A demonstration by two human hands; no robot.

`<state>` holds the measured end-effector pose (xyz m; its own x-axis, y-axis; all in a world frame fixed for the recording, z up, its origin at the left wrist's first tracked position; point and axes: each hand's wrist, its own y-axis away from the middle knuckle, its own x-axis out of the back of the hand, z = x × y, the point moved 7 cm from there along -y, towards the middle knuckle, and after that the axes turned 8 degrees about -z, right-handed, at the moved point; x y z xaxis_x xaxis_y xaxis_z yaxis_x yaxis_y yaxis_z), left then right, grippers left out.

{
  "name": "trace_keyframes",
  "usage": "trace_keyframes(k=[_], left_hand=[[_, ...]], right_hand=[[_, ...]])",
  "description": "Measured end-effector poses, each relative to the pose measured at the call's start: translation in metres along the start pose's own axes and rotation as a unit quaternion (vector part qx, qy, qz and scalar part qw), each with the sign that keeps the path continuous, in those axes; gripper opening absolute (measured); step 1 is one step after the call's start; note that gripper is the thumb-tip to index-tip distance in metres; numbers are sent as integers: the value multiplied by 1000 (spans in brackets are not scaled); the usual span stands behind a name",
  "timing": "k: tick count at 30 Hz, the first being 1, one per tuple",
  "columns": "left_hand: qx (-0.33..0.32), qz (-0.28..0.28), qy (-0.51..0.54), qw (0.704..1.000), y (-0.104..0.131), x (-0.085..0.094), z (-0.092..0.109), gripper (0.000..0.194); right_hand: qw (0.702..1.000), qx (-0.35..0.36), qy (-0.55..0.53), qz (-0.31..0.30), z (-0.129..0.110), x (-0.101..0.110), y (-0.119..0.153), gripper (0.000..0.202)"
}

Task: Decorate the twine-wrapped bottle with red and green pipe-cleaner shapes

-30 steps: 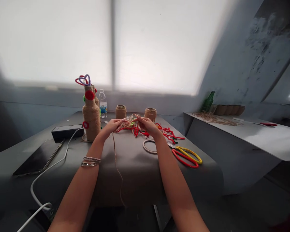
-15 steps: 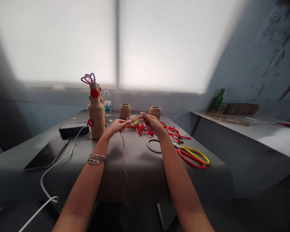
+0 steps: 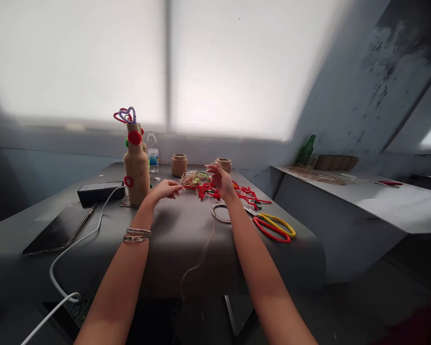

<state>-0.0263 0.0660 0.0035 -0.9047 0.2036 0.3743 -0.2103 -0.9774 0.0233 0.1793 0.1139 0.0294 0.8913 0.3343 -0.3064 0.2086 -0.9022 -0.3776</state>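
My right hand (image 3: 221, 181) is raised in front of the right jar, fingers bent, with a length of twine (image 3: 205, 251) trailing below it past the table's front edge. How the fingers grip the twine is partly hidden. My left hand (image 3: 166, 189) is held low over the table, its fingertips pinched together; whatever is between them is too small to make out. Just beyond the hands lie a tangle of twine (image 3: 189, 178) and red pipe cleaners (image 3: 249, 194). Near my right wrist rest a pale ring (image 3: 219, 219) and scissors (image 3: 278, 227) with red and yellow handles.
A twine-wrapped bottle (image 3: 137, 175) with pompoms stands left, near a water bottle (image 3: 153, 155). Two twine-wrapped jars (image 3: 179, 166) are at the back. A phone (image 3: 61, 227), black box (image 3: 100, 192) and white cable (image 3: 100, 218) lie left. A side table (image 3: 362, 199) holds a green bottle (image 3: 306, 149).
My hands have moved apart. The twine that hung from my left hand now trails below my right hand. The view has turned slightly to the right.
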Motion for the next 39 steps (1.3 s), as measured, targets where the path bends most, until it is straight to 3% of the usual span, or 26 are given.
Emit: trace_keyframes(k=[3,7,10,14,20,24,28,32,39], left_hand=[[-81,11,42,996,5,-5,17,46],[-164,-9,109,980,7,-11,31,48],[-181,-40,82,979,3,-16,31,47],[-157,-1,16,987,-4,-11,19,43],[-161,-6,-54,985,-11,-13,15,28],[-173,47,-71,981,-12,-1,14,30],[-179,80,-67,978,-11,6,13,38],[-160,49,-24,986,-11,0,13,36],[-132,9,25,991,-10,-9,15,36]], right_hand=[[998,13,31,-46,2,-11,2,24],[973,-50,107,-196,16,-40,12,36],[946,-85,176,-258,24,-53,20,41],[919,-89,287,-255,33,-55,21,42],[875,-78,370,-303,43,-64,21,48],[875,-65,379,-294,33,-62,23,41],[896,-27,377,-233,27,-54,20,41],[905,17,369,-212,27,-56,18,45],[878,87,415,-223,19,-64,17,32]])
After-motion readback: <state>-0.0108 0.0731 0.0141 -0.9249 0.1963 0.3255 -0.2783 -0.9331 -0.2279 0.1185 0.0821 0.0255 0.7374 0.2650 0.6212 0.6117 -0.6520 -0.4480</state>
